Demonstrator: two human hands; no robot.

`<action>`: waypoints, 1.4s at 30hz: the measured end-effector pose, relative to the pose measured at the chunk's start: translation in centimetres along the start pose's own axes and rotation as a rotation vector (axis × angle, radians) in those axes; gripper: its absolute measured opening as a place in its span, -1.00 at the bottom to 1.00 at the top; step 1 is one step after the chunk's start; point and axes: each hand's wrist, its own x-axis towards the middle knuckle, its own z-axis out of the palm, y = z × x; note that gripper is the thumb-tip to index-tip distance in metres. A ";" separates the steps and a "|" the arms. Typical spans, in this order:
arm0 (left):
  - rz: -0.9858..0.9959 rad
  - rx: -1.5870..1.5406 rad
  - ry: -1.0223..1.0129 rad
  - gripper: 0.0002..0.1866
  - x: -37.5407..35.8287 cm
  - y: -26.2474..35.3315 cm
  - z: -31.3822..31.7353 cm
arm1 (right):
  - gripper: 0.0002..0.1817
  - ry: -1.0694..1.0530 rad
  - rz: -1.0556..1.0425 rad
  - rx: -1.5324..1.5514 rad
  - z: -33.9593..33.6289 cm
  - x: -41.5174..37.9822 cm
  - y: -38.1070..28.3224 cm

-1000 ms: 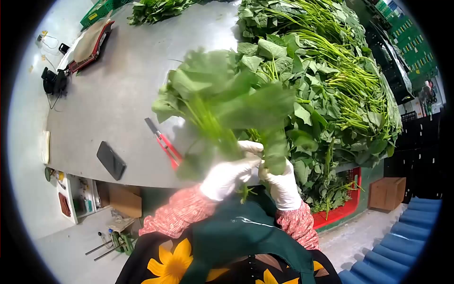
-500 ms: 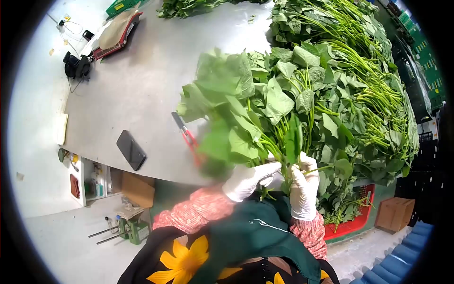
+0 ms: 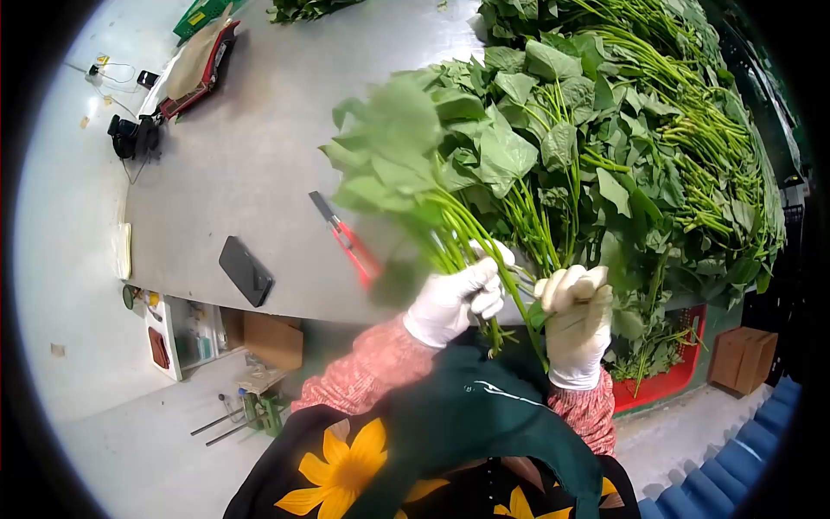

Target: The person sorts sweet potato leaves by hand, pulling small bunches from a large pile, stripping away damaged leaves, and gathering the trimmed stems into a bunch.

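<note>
Green leafy stalks, gathered as a bunch of greens (image 3: 432, 186), are held upright above the near edge of the tabletop (image 3: 251, 164), with the leaves fanned out overhead and the stems running down into two white-gloved hands. The left hand (image 3: 454, 298) is wrapped tightly around the lower stems, its fingers closed on the bunch and the cut ends showing just below the fist. The right hand (image 3: 577, 320) is curled into a fist just beside it, and a few thin stems are clamped in it; these stems slant across toward the bunch. Patterned pink sleeves are worn on both arms, and a dark green apron (image 3: 467, 424) is seen beneath the hands.

Behind the bunch, the right side of the tabletop is covered by a large heap of greens (image 3: 674, 147), its stalks lying in rows and its leaves hanging over the near edge. Red-handled scissors (image 3: 346, 238) are laid on the bare grey surface just left of the bunch, partly hidden by a blurred leaf. A black phone (image 3: 245, 271) is placed near the near-left corner. A red crate (image 3: 666, 381) is set below the table edge at the right, with greens spilling into it.
</note>
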 end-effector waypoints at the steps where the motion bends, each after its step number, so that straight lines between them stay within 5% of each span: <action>1: -0.011 -0.022 0.094 -0.80 0.1 0.3 0.2 | -0.73 -0.028 0.044 0.273 1.0 0.4 -1.1; 3: 0.059 0.032 0.051 -0.79 0.2 0.7 -0.3 | -0.61 0.056 0.204 0.497 -0.3 -0.7 -1.7; 5: 0.033 0.045 -0.041 -0.80 0.2 0.2 -0.2 | -0.71 -0.053 0.115 0.186 -0.9 -1.5 -2.7; 9: 0.065 0.033 -0.091 -0.80 0.2 0.2 0.4 | -0.63 0.272 0.040 -0.301 -3.1 -5.2 -6.6; 12: 0.171 0.030 -0.204 -0.78 1.1 2.5 -1.2 | -0.76 0.510 -0.174 -1.098 -11.9 -8.1 -8.6; 13: 0.135 0.046 -0.120 -0.76 0.8 3.0 -1.4 | -0.80 0.391 -0.156 -1.233 -16.7 -9.6 -9.7; 14: 0.135 0.113 -0.133 -0.76 0.8 3.2 -1.1 | -0.80 0.467 0.118 -1.158 -14.2 -7.9 -12.0; 15: 0.128 0.180 -0.150 -0.75 0.8 3.3 -0.6 | -0.67 0.483 -0.101 -1.353 -14.8 -6.4 -10.8; 20: -0.063 0.232 -0.070 -0.75 0.7 1.1 0.5 | -0.41 0.645 -0.162 -0.181 -11.5 -4.4 -10.4; 22: -0.105 0.310 -0.004 -0.72 0.5 0.4 1.4 | -0.50 0.563 0.007 -0.047 -4.7 -1.1 -8.3; 25: -0.055 0.367 -0.040 -0.71 0.0 -0.3 1.5 | -0.50 0.094 0.276 -0.285 2.0 1.6 -5.8; 27: -0.009 0.303 0.015 -0.80 -0.5 -0.5 1.3 | -0.62 -0.157 0.034 -0.728 2.3 2.7 -3.1; 30: 0.034 0.220 0.105 -0.84 -0.7 -0.6 0.9 | -0.76 -0.182 -0.339 -0.964 2.9 3.3 -1.7; 33: 0.163 0.181 0.181 -0.93 -0.5 -0.8 1.7 | -0.82 -0.099 -0.105 -0.675 2.8 1.9 -1.4; 35: 0.149 0.078 0.292 -0.90 0.3 0.0 0.7 | -0.83 -0.089 -0.247 -0.857 1.1 0.7 -1.5; 37: 0.216 0.028 0.161 -0.83 1.0 1.9 -0.2 | -0.77 0.052 -0.310 -0.900 -2.5 -1.3 -2.0; 38: 0.229 0.042 0.152 -0.81 0.9 2.8 -0.3 | -0.66 -0.081 -0.221 -0.169 -5.0 -1.5 -3.5; 40: 0.238 0.065 0.149 -0.76 0.7 3.7 0.3 | -0.32 0.004 -0.122 0.583 -9.2 -2.0 -7.2; 41: 0.284 0.173 0.177 -0.76 0.7 3.6 0.0 | -0.13 0.068 -0.110 0.933 -11.3 -2.2 -9.0; 42: 0.280 0.196 0.132 -0.76 1.0 3.5 -0.3 | -0.05 0.179 -0.080 0.852 -11.0 -2.3 -9.2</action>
